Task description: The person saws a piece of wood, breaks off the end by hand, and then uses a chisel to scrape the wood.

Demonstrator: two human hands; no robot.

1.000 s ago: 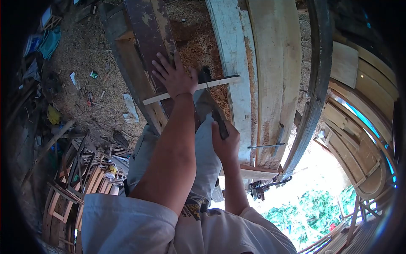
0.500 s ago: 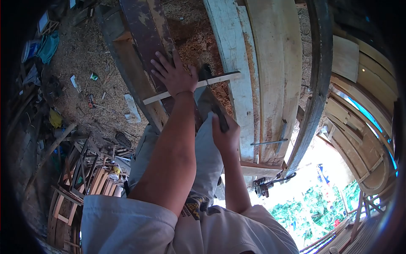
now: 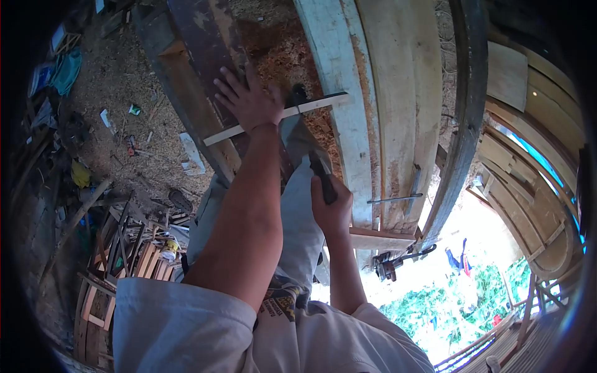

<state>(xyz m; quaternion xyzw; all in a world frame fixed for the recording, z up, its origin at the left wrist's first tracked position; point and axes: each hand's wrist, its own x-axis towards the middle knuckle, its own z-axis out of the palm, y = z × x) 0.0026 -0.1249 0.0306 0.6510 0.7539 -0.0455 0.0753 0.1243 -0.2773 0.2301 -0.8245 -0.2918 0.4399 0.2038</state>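
Across the gap between a maroon-painted board [image 3: 198,38] and a pale blue, worn-painted board [image 3: 331,53] lies a narrow wooden strip [image 3: 318,104], slightly aslant, its far end over the pale board's edge. The left hand [image 3: 252,104] is palm down on the maroon board, fingers spread apart, its heel at the strip. Nearer the body, the right hand [image 3: 334,204] is closed around a dark-handled tool [image 3: 323,179] that points forward toward the strip; its working end is too unclear to make out. Reddish-brown sawdust [image 3: 283,62] covers the ground between the two boards. Bare wooden planks [image 3: 395,93] run alongside the pale one, with a thin metal bar [image 3: 393,199] lying across their near part.
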